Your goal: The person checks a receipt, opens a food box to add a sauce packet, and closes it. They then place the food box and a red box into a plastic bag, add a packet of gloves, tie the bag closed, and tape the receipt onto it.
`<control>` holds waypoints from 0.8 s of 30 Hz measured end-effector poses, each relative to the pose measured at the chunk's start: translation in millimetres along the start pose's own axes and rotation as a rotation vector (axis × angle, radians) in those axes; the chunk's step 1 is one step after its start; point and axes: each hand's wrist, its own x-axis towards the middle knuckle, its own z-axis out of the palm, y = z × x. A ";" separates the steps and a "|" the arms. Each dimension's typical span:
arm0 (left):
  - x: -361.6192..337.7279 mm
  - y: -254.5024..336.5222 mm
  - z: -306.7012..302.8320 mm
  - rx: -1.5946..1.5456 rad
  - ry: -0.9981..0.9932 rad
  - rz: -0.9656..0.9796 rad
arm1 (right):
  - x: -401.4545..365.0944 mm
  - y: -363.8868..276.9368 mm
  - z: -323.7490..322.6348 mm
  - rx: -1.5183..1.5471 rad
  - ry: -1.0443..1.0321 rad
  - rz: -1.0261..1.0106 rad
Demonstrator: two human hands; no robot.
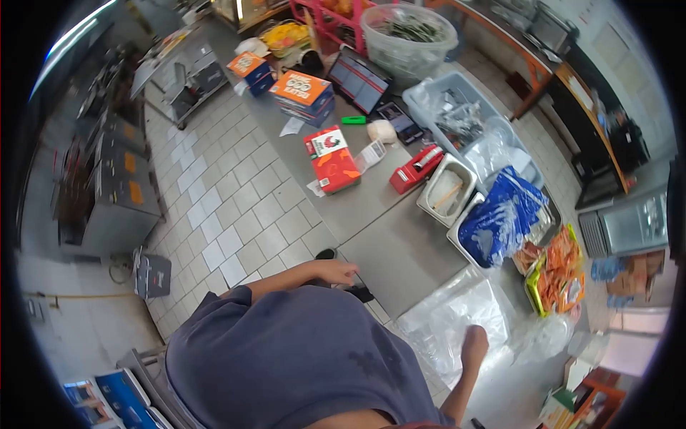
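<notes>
My left hand (336, 272) is in the air beside the near edge of the steel table. Its fingers are loosely bent and apart, with nothing visible in them. Over the right part of the table, my right hand (474, 347) is above or against a stack of clear plastic bags (429, 325). Its fingers are curled in; whether they grip anything is hidden. Beyond the bags lie a blue plastic bag (500, 222) in a metal pan and a yellow-green tray of orange-red food (561, 275).
A red box (332, 161), orange-and-blue boxes (304, 93), a tablet (359, 79) and a red device (416, 169) stand on the steel table (386, 250). Metal pans (446, 189), a pale blue bin (457, 100) and a large clear tub (407, 46) line its far side. Tiled floor (214, 193) lies left.
</notes>
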 end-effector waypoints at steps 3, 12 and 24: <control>6.0 67.4 -13.9 -0.260 -0.212 0.177 | 9.8 -61.3 -74.2 0.586 0.233 0.426; 66.9 190.0 2.3 -0.749 -0.627 0.902 | 54.1 -143.0 -58.8 2.550 0.377 -0.165; -92.4 70.3 -228.4 -1.043 -0.024 0.589 | 119.5 -257.0 37.9 2.060 0.279 0.117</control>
